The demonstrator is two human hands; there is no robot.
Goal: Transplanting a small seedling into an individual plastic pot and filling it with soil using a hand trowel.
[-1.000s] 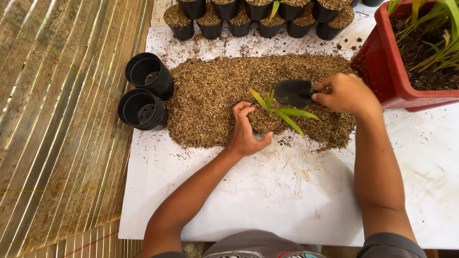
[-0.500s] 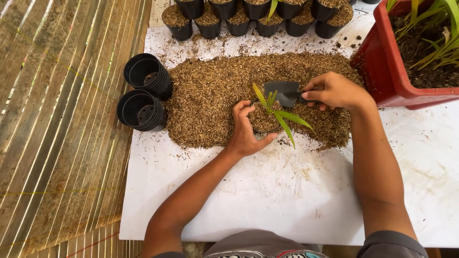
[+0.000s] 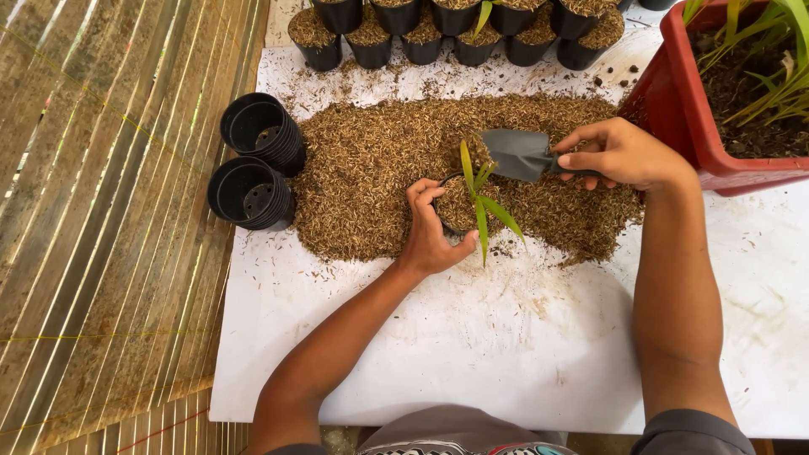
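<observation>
White sheeting (image 3: 506,354) underlies the husk pile (image 3: 371,177); your left hand (image 3: 431,232) cups the small pot (image 3: 459,209), while at two o'clock your right hand (image 3: 624,156) grips the trowel (image 3: 522,154).

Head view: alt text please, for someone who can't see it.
A left hand grips a small black pot holding a green seedling, while the right hand holds a dark trowel over it. Both sit on a husk pile spread on a white sheet.

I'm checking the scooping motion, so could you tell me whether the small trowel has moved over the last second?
Yes. The trowel in the right hand has risen toward the row of filled pots, judged against the red planter.
</observation>
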